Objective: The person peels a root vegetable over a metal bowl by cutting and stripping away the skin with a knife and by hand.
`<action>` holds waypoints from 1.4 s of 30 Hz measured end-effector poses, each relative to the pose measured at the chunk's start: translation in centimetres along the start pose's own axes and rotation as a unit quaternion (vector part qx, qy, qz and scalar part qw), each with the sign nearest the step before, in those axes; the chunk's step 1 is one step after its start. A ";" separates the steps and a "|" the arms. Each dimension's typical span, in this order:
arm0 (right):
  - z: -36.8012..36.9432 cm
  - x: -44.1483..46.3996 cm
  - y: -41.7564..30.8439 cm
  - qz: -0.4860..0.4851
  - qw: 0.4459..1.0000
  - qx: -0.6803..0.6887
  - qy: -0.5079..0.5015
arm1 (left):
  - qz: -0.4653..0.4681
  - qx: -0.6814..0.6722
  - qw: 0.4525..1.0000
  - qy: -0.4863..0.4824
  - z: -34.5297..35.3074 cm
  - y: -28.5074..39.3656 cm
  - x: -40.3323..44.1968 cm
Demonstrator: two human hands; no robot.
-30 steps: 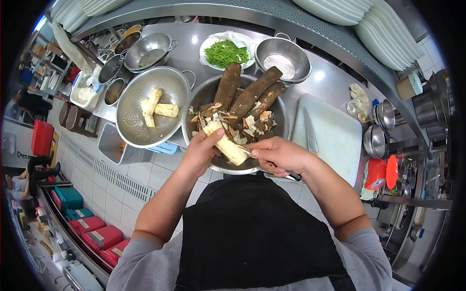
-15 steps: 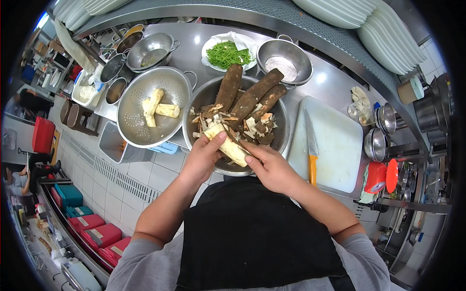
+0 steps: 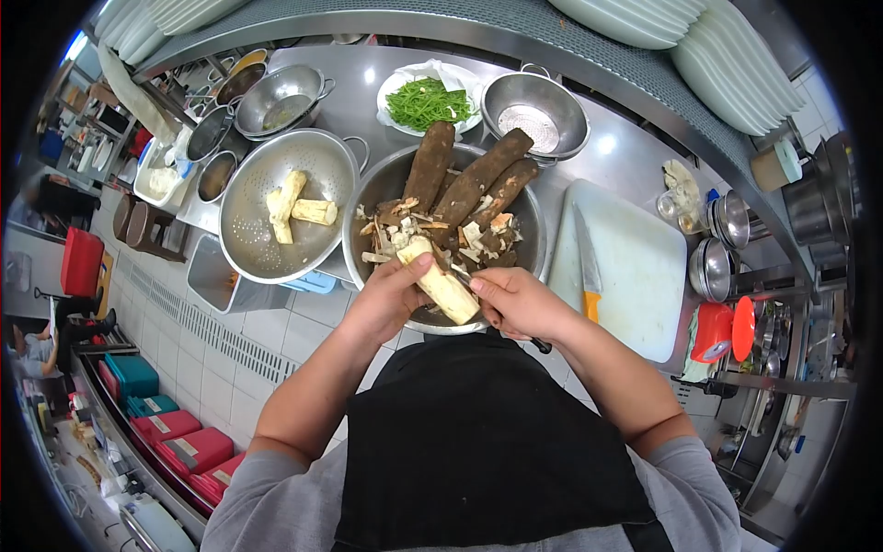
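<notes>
My left hand (image 3: 397,290) grips a pale, mostly peeled yam-like root (image 3: 443,287) over the steel bowl. In my right hand (image 3: 517,302) is a small black-handled peeling tool (image 3: 541,346); its working end lies against the root's right side and is partly hidden, so I cannot tell whether it is a knife or a peeler. Beneath the hands, the large steel bowl (image 3: 357,235) holds several long brown unpeeled roots (image 3: 483,182) and a heap of peel scraps (image 3: 409,221). Peeled root pieces (image 3: 287,204) rest in the perforated colander (image 3: 241,235) to the left.
Right of the bowl, a white cutting board (image 3: 635,276) carries a yellow-handled knife (image 3: 589,267). Behind stand a plate of green vegetables (image 3: 425,103) and a steel strainer (image 3: 536,110). A shelf edge (image 3: 423,28) with stacked plates crosses overhead. Red scales (image 3: 713,333) sit far right.
The root has turned to show more of its pale side and tilts more steeply. My right hand has shifted right and down, bringing the tool's black handle into view.
</notes>
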State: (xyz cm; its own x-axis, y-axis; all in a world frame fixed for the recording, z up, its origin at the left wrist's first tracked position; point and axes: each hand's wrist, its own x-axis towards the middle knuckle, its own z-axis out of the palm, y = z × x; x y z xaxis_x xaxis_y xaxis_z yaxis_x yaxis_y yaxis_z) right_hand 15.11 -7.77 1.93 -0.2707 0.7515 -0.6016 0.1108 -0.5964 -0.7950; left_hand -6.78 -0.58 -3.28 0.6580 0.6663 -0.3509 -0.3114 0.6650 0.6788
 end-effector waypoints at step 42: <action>3.0 1.9 -1.5 -0.246 0.886 -0.324 0.223 | 0.164 0.093 0.973 0.131 3.0 -0.4 0.4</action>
State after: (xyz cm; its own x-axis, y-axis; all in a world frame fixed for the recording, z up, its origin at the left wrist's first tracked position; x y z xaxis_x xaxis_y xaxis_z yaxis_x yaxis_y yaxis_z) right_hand 11.59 -6.31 2.26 -0.0495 0.9984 -0.0259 0.6490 0.0125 -0.7607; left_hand -4.37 -1.61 -1.77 0.3387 0.9120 -0.2313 -0.3300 0.3454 0.8785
